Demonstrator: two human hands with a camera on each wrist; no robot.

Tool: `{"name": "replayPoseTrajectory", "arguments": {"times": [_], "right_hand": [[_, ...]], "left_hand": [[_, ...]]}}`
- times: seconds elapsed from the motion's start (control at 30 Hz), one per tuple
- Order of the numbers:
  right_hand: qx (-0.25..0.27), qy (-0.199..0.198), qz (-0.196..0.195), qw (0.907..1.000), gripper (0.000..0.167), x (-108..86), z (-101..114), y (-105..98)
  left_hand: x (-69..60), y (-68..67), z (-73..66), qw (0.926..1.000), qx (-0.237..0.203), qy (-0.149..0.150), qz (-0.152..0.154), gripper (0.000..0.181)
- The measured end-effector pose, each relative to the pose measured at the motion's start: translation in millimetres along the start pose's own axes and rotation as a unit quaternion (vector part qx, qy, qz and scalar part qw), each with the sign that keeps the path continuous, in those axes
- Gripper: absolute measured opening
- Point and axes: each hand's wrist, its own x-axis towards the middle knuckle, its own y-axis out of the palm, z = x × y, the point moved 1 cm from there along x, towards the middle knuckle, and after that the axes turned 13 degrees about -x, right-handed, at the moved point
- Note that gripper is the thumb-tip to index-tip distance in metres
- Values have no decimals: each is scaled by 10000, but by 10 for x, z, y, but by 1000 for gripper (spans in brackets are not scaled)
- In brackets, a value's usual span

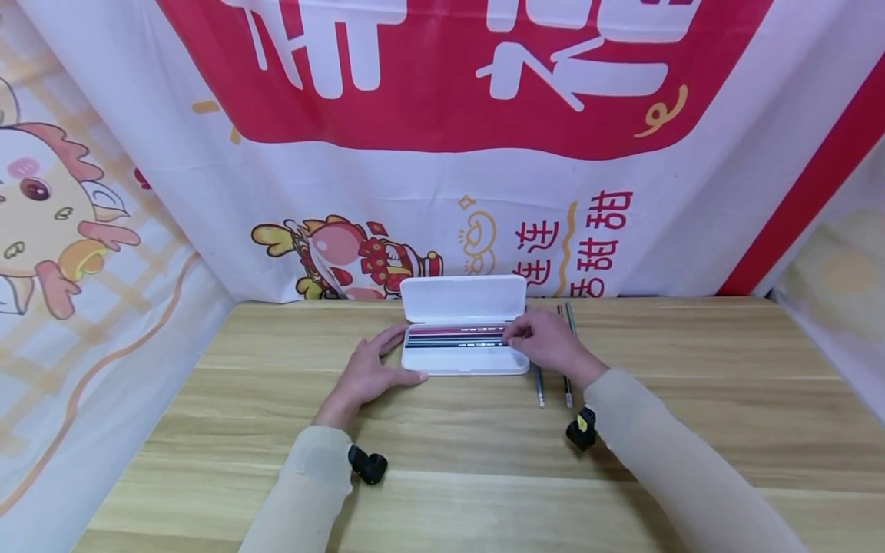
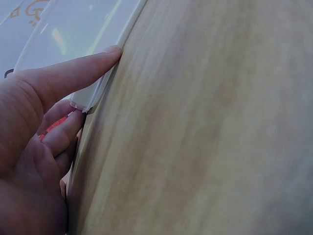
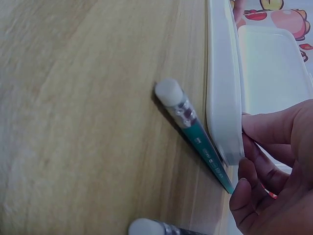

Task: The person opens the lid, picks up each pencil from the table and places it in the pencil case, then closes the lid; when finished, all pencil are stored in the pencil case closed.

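Observation:
A white pencil case (image 1: 466, 364) lies with its lid (image 1: 463, 299) raised at the back, holding several pencils (image 1: 452, 331) in pink and dark tones. My left hand (image 1: 369, 372) grips the case's left end, thumb on the near edge (image 2: 120, 52) and fingers round the far corner. At the right end, my right hand (image 1: 549, 342) reaches over the rim with its fingertips pinched at a dark pencil's end. In the right wrist view, the case wall (image 3: 225, 83) hides what the thumb and forefinger of my right hand (image 3: 274, 166) hold.
Right of the case, a teal pencil (image 3: 203, 144) with a white eraser and a black pencil (image 1: 568, 388) lie on the wooden table (image 1: 442, 491). Another green pencil (image 1: 570, 316) shows beyond my right hand. A printed cloth (image 1: 387, 177) hangs behind the table.

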Motion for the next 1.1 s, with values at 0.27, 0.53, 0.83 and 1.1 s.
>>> {"name": "replayPoseTrajectory", "arguments": {"times": [0.27, 0.53, 0.83, 1.1], "right_hand": [[115, -31, -26, 9999, 16, -14, -14, 1], [440, -62, -35, 9990, 16, -33, -87, -15], [825, 206, -158, 9963, 19, -151, -155, -116], [1075, 339, -382, 9929, 29, -401, -202, -207]], "left_hand": [[-9, 6, -15, 10000, 48, 9, -6, 94], [-19, 3, -23, 10000, 34, -81, -8, 94], [-27, 2, -34, 9999, -2, -147, -20, 94], [-29, -1, -32, 9998, -9, -208, 1, 94]]}}
